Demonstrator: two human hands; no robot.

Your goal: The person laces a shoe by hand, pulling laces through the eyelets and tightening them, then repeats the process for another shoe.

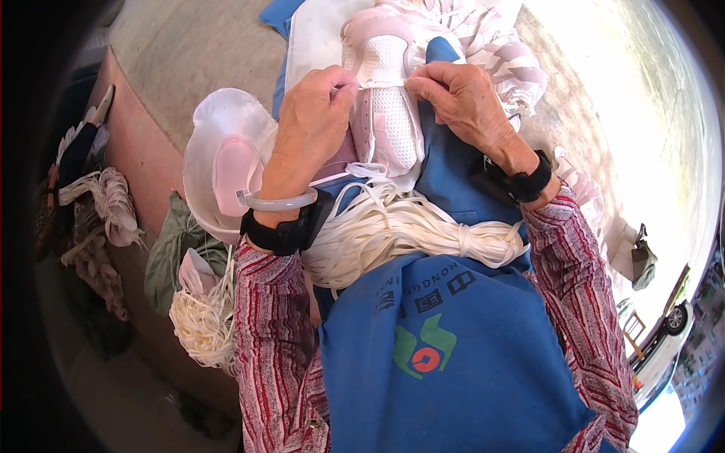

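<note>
A pink and white shoe upper with a mesh middle lies in front of me. Across it runs a short stretch of flat white shoelace. My left hand pinches this lace at the shoe's left edge, thumb and fingertips together. At the opposite edge, my right hand grips the lace between thumb and forefinger. A loose lace loop rests at the shoe's near end. On my lap, over a blue apron, is a thick bundle of cream-white shoelaces, gathered near its right end.
More pink and white shoe uppers are heaped at the far right. A white plastic tub holding a pink piece stands left of my left wrist. Below it hangs a tangle of white laces. A white board lies under the shoe.
</note>
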